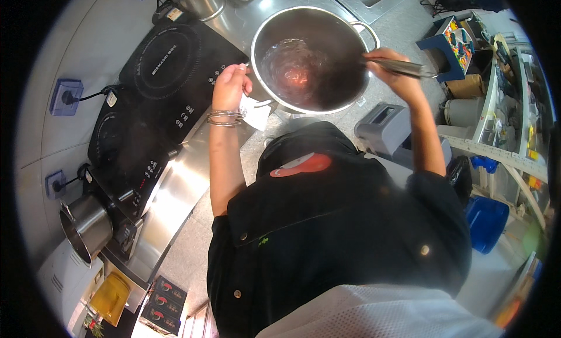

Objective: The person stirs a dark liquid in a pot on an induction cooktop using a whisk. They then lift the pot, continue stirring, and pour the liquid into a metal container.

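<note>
A large stainless-steel pot (310, 109) is before me, with dark reddish-brown liquid (298, 75) swirling inside. My left hand (229, 87), bangles at its wrist, is closed around the pot's left loop handle (264, 103). A white cloth or paper (256, 115) hangs beneath those fingers. At the opposite rim, my right hand (405, 86) grips the metal handle of a utensil (401, 68) that ends in a hanging loop. Its working end points into the pot and is lost in shadow, so its kind is unclear. Another loop handle (372, 33) sticks out at the pot's upper right.
Black induction cooktops (166, 59) line the steel counter (179, 184) on the left. One steel pot (87, 226) stands at the lower left, another (199, 2) at the top. A grey plastic step stool (383, 127) and crowded shelving (504, 119) lie to the right.
</note>
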`<state>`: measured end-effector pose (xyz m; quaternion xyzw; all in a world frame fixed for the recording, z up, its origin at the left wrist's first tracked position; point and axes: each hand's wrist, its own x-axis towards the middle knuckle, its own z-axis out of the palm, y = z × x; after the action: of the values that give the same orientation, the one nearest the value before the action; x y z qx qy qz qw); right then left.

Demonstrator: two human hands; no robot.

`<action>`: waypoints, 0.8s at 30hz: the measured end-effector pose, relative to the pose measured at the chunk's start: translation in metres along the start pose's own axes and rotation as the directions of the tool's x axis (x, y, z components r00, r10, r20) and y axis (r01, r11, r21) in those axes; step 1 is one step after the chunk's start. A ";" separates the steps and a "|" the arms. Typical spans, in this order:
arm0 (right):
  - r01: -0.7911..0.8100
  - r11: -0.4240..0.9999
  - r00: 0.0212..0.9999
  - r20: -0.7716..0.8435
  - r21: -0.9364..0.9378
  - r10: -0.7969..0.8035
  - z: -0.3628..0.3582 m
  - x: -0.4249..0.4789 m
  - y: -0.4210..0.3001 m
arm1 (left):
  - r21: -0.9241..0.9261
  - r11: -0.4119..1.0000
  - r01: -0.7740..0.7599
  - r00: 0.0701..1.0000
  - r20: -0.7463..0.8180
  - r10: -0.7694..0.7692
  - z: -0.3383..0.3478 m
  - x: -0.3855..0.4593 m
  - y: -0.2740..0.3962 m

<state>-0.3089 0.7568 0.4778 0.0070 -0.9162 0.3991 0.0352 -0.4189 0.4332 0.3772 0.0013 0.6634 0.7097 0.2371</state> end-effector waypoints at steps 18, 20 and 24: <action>-0.047 0.943 0.974 0.224 0.330 -0.029 -0.007 -0.007 -0.008 | 0.005 1.000 0.000 1.000 0.014 0.000 0.002 0.001 0.003; -0.057 0.914 0.985 0.172 0.403 -0.015 -0.029 -0.001 0.000 | 0.010 1.000 0.014 1.000 -0.028 -0.014 0.001 -0.005 0.003; -0.026 0.846 0.985 0.158 0.533 -0.069 -0.047 0.024 0.029 | 0.087 0.996 0.020 0.999 -0.047 -0.016 0.000 -0.011 0.010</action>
<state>-0.3316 0.8113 0.4907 0.0611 -0.7688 0.6352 -0.0424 -0.4121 0.4296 0.3905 -0.0107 0.6990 0.6777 0.2279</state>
